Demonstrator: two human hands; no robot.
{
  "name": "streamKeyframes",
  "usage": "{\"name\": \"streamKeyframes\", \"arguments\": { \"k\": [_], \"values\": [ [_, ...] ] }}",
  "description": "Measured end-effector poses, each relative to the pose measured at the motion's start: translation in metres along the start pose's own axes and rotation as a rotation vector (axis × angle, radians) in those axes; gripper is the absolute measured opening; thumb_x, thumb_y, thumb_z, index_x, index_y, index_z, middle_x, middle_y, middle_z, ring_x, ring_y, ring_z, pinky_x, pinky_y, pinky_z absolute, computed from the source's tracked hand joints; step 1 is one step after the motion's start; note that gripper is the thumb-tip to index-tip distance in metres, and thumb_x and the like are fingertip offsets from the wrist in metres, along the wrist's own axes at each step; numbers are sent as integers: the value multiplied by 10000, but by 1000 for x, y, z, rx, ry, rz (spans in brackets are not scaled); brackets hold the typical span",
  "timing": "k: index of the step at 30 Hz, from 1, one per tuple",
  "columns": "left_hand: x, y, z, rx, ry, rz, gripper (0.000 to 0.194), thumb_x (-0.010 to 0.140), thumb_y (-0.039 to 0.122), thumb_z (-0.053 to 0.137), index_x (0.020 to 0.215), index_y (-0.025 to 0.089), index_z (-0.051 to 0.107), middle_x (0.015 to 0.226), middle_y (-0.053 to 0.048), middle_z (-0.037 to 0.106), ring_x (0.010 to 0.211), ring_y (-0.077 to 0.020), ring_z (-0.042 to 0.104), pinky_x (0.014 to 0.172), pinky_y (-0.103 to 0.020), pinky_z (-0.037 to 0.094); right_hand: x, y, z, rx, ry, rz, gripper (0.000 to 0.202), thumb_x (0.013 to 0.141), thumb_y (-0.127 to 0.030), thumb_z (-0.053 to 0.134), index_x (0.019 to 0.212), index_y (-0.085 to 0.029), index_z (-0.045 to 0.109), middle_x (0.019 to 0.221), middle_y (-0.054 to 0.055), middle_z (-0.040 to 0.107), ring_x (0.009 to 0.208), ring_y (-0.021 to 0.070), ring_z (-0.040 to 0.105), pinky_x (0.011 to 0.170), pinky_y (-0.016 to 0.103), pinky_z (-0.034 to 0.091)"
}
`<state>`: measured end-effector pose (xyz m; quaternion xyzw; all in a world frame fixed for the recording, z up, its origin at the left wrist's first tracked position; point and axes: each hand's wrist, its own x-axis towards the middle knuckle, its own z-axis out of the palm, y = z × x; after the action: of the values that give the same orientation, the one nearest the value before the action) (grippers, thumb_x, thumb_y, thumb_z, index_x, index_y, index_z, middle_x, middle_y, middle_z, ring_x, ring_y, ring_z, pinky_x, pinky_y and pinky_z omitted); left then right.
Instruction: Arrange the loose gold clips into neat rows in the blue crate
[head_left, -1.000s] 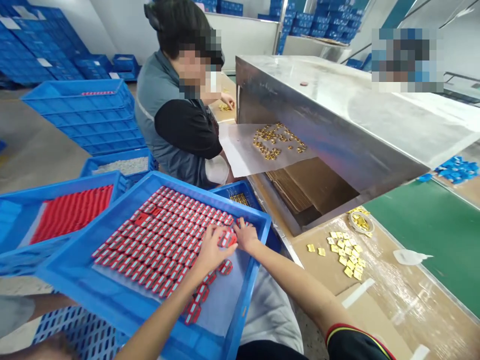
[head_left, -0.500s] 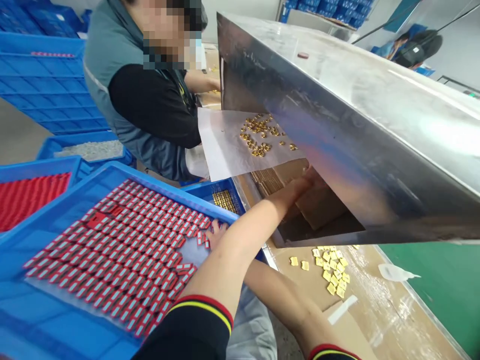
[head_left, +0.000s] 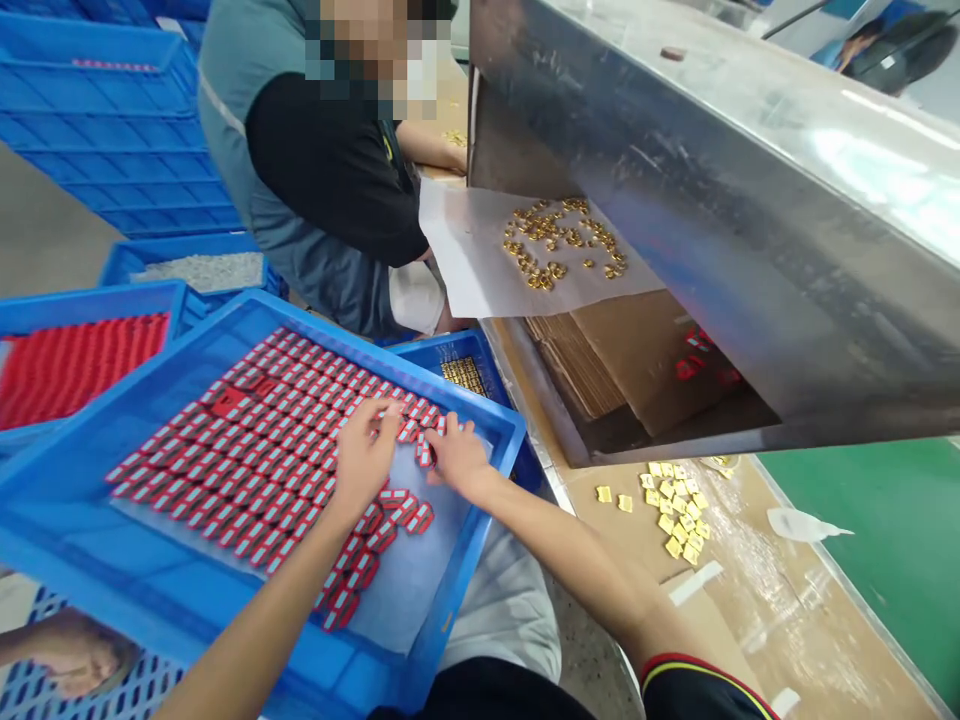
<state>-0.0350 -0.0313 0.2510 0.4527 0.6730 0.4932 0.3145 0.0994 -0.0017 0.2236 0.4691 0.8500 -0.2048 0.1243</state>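
A blue tray (head_left: 480, 520) holds tight rows of small red pieces with pale rectangular faces (head_left: 277, 450), lying on a whitish sheet. My left hand (head_left: 366, 455) is over the rows, its thumb and fingers curled toward each other; what is between them, if anything, is hidden. At the right end of the rows my right hand (head_left: 459, 458) has its fingers and thumb bent round a small red piece (head_left: 425, 450). Several red pieces (head_left: 405, 510) lie in a looser group just below the hands, beside the bare part of the sheet.
A metal hood (head_left: 675, 250) overhangs the workbench, with cardboard (head_left: 637, 370) and red pieces (head_left: 694, 355) beneath. Gold-coloured parts (head_left: 551, 235) lie on white paper; yellow pieces (head_left: 679, 510) lie on the bench. A co-worker (head_left: 322, 190) sits opposite. Another person's hand (head_left: 79, 655) is lower left.
My left hand has come back from under the hood to the tray. My right hand remains at the end of the rows. The view has shifted, showing red pieces under the hood.
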Motion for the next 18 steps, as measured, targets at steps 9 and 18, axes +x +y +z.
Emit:
{"name": "streamKeyframes", "arguments": {
  "k": [9,18],
  "values": [
    [-45,-9,4,-994,-366,-864,432,920,478,497,1229,203,622,1102,-85,731,1089,-269,673,908,-388,563,-53,-29,-33,225,267,-158,641,774,-458,734,1333,-243,507,1419,150,399,1210,330,455,945,516,487],
    [27,99,74,-888,-562,-474,466,912,491,485,1271,216,600,1053,-70,746,911,-219,720,750,-324,601,-130,8,-84,338,621,-151,841,862,-431,666,1550,-256,216,1638,148,109,1490,378,172,1130,603,335]
  ]
}}
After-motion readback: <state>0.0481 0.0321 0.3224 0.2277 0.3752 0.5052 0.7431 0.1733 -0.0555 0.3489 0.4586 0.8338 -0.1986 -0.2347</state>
